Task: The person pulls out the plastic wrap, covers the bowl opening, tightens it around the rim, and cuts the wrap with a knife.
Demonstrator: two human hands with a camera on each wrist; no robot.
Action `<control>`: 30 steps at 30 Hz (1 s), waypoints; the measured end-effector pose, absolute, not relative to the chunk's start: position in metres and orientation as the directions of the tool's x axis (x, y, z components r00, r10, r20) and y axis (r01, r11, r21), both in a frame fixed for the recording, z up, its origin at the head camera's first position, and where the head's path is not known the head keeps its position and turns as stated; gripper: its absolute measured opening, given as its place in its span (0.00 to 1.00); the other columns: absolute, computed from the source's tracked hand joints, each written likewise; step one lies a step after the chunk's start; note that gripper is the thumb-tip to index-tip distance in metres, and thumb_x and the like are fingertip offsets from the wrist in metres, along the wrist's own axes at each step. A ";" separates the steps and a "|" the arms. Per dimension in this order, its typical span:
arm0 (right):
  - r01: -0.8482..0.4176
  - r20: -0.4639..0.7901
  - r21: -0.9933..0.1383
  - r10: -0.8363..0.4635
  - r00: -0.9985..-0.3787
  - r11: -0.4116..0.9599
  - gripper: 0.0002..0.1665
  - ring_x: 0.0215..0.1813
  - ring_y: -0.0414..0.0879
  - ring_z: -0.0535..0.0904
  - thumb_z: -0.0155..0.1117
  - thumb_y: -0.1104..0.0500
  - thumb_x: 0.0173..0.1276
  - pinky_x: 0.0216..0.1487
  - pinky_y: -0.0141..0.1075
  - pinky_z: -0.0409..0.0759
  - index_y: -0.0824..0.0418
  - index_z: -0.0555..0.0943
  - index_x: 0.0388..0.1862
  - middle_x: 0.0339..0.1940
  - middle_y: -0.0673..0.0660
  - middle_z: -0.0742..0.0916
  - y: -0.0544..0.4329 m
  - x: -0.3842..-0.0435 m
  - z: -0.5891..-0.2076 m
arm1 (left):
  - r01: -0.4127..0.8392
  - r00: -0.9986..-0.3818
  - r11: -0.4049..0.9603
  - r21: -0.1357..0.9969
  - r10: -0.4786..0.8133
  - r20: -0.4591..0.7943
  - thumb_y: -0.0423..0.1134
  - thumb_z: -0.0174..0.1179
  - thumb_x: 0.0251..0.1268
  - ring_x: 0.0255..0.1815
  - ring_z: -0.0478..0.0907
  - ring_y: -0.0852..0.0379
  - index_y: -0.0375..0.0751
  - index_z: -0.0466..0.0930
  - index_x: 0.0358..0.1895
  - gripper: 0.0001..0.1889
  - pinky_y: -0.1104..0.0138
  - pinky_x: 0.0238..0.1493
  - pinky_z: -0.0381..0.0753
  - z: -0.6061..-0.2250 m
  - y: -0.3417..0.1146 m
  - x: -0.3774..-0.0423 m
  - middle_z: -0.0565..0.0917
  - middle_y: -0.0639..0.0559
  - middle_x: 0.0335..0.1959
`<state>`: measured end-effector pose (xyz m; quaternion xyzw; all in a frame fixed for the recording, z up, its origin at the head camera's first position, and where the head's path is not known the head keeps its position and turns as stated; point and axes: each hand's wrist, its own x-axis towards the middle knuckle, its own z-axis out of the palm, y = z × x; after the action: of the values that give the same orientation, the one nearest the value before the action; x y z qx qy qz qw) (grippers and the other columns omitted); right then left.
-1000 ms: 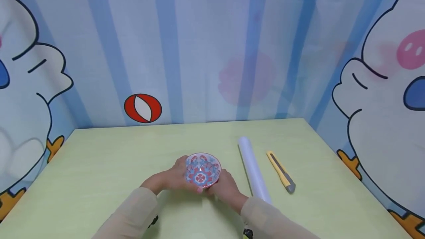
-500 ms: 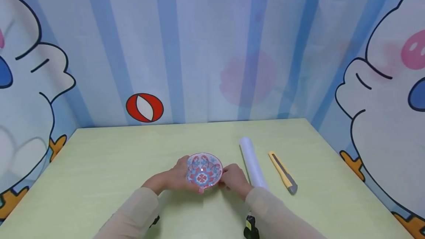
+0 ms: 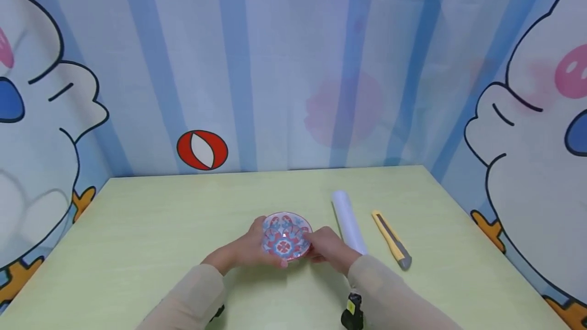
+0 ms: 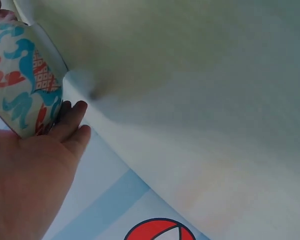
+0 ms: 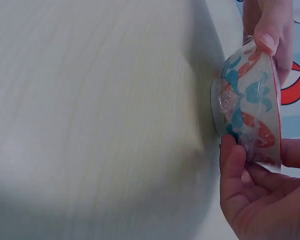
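Note:
A small bowl [image 3: 284, 249] with a red, blue and white pattern is held over the table, its inside facing up toward the head camera. In the right wrist view its outer wall [image 5: 250, 95] shows clear, wrinkled plastic film with shiny creases. My left hand [image 3: 249, 247] grips the bowl at its left side, thumb at the near rim. On the opposite side my right hand [image 3: 331, 249] pinches the right rim, its thumb over the inside edge and the other fingers under the wall. The left wrist view shows the bowl's side [image 4: 20, 80] resting against my left palm and fingers.
A long whitish roll [image 3: 347, 218] lies right of the bowl, its near end hidden behind my right forearm. Further right is a yellow utility knife [image 3: 391, 241] with a grey end. The pale table [image 3: 183, 213] meets a printed cartoon curtain [image 3: 284, 65] at its back.
My right hand has let its hold under the bowl go, shifted right, and now pinches the right rim with its thumb inside. The left hand keeps its grip.

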<state>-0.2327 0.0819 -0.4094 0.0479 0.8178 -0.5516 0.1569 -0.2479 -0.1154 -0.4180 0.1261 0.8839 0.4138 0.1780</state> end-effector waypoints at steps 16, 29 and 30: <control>0.394 -0.389 -0.919 -0.206 -0.898 0.019 0.13 0.21 0.36 0.63 0.47 0.57 0.71 0.24 0.26 0.65 0.59 0.70 0.26 0.18 0.47 0.70 0.090 -0.238 -0.426 | 0.111 -0.905 0.588 0.802 0.393 -0.162 0.57 0.74 0.33 0.61 0.64 0.48 0.35 0.37 0.70 0.66 0.50 0.65 0.64 -0.428 -0.116 -0.250 0.63 0.40 0.62; 0.401 -0.394 -0.915 -0.283 -0.874 0.037 0.17 0.22 0.37 0.65 0.43 0.49 0.71 0.25 0.27 0.66 0.56 0.71 0.25 0.19 0.47 0.72 0.086 -0.242 -0.427 | 0.109 -0.906 0.628 0.770 0.381 -0.183 0.58 0.71 0.39 0.66 0.60 0.45 0.34 0.34 0.71 0.64 0.47 0.65 0.62 -0.425 -0.124 -0.251 0.59 0.39 0.66; 0.397 -0.393 -0.917 -0.289 -0.873 0.044 0.19 0.22 0.37 0.65 0.43 0.47 0.71 0.25 0.27 0.67 0.56 0.71 0.25 0.19 0.47 0.72 0.087 -0.242 -0.427 | 0.098 -0.909 0.628 0.772 0.372 -0.187 0.59 0.69 0.41 0.66 0.61 0.45 0.35 0.34 0.72 0.63 0.47 0.65 0.63 -0.425 -0.124 -0.252 0.59 0.39 0.66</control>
<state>-0.2424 0.0866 -0.4269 0.0401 0.6785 -0.6901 0.2485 -0.2517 -0.1238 -0.4246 0.1326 0.8865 0.4107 0.1670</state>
